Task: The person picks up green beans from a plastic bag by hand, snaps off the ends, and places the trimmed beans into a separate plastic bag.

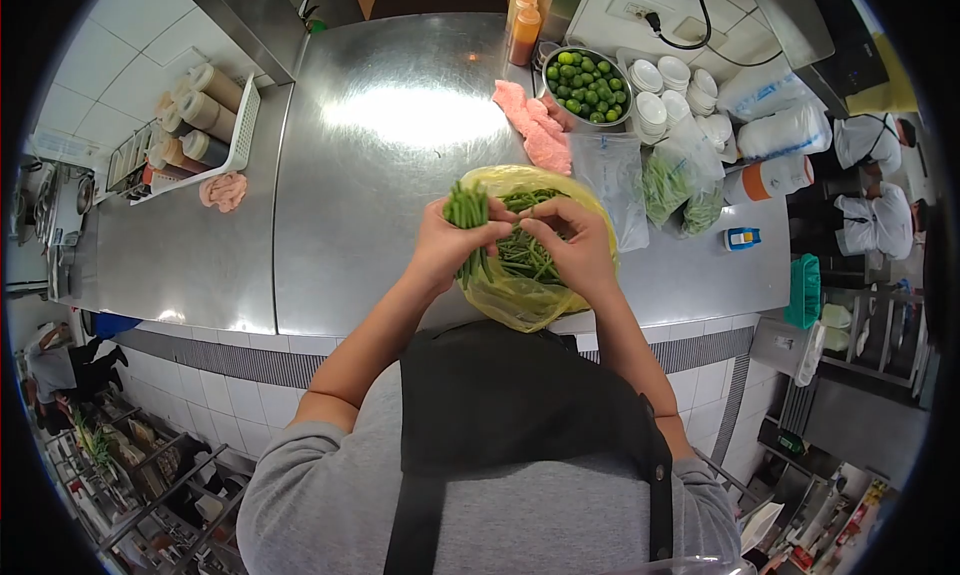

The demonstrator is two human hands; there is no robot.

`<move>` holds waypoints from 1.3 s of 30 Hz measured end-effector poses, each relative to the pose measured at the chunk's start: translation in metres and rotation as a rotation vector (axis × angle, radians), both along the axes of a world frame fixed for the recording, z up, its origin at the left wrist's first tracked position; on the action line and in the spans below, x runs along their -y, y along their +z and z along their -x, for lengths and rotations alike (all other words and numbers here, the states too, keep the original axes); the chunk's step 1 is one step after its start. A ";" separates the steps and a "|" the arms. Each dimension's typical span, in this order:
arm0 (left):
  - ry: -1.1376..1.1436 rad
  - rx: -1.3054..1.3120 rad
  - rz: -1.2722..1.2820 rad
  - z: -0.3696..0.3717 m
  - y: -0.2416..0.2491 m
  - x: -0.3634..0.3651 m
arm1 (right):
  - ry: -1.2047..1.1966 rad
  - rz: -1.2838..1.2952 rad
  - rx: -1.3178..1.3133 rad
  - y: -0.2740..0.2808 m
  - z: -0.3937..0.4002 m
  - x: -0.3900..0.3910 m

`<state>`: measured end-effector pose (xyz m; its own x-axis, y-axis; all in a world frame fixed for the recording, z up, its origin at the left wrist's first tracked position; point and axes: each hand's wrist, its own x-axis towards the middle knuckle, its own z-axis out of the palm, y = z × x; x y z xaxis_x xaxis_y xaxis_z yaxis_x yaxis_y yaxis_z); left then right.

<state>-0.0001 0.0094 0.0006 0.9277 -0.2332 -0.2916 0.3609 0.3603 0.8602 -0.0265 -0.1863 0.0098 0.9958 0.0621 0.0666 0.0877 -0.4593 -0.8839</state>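
Observation:
My left hand (450,243) is closed around an upright bunch of green beans (466,207), whose tips stick out above the fingers. Close beside it, my right hand (578,243) has thumb and index finger bent in a pinch towards my left fingertips; whatever sits in that pinch is too small to make out. Beneath both hands an opened yellow plastic bag (520,303) lies on the steel counter near its front edge. More loose green beans (530,255) fill the bag, partly hidden by my hands.
Behind the bag are a pink cloth (535,125), a metal bowl of limes (587,87) and sauce bottles (523,30). To the right stand stacked white cups (650,110), bags of greens (668,180) and a small blue item (741,239). A bottle basket (240,125) is at left.

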 end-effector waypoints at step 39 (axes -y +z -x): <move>0.096 -0.069 0.299 -0.008 0.008 -0.005 | 0.164 -0.483 -0.264 -0.008 0.018 -0.012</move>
<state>0.0076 0.0143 0.0082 0.9301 -0.2299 -0.2863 0.3665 0.6286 0.6859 -0.0442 -0.1744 0.0023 0.9624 0.2419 -0.1238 -0.1282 0.0026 -0.9917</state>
